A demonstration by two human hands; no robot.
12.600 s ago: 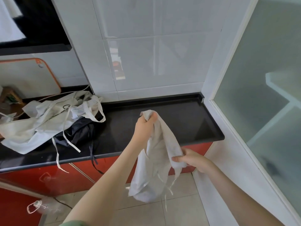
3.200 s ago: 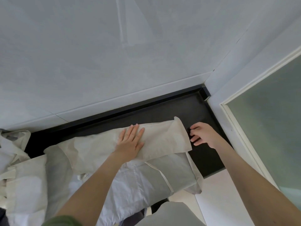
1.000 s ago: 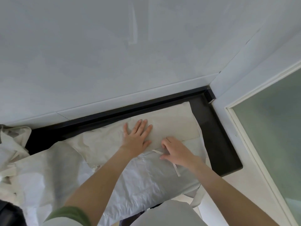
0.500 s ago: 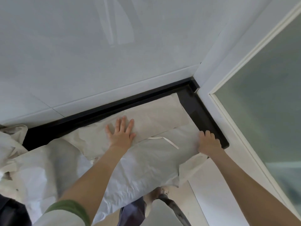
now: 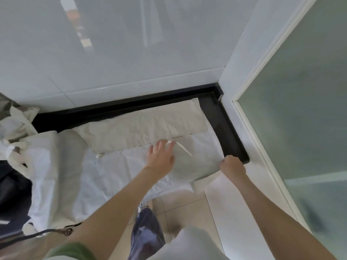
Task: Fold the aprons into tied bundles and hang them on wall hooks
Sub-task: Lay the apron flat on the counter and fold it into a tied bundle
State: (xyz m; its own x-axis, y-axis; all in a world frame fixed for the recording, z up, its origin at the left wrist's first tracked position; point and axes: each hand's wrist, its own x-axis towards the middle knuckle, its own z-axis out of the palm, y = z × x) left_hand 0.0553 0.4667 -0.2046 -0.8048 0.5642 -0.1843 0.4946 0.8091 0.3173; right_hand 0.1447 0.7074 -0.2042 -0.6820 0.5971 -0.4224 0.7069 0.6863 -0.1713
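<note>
Whereas half a second ago the left hand (image 5: 160, 159) lay flat on the folded band (image 5: 146, 128) at the far side of the apron (image 5: 116, 177), it has now come off that fold toward the person. It sits over the white cloth just beside the loose strap (image 5: 183, 148). Its grip is open, fingers spread; motion blur hides whether they press the cloth or hover above it. The right hand (image 5: 232, 166) has changed too: its fingers, which lay straight on the apron's right edge, are now curled round that edge in a closed grip. The cloth there rises off the near corner of the black tabletop (image 5: 225, 128). The apron itself lies spread across the tabletop, its near part hanging over the front, and the far band has stayed folded without a hand holding it. The first fold therefore looks set, and the right hand seems to be starting the next one, probably bringing the right side in over the strap. Tying and hanging are not yet begun, and the other aprons (image 5: 20, 126) wait in a heap at the left.
</note>
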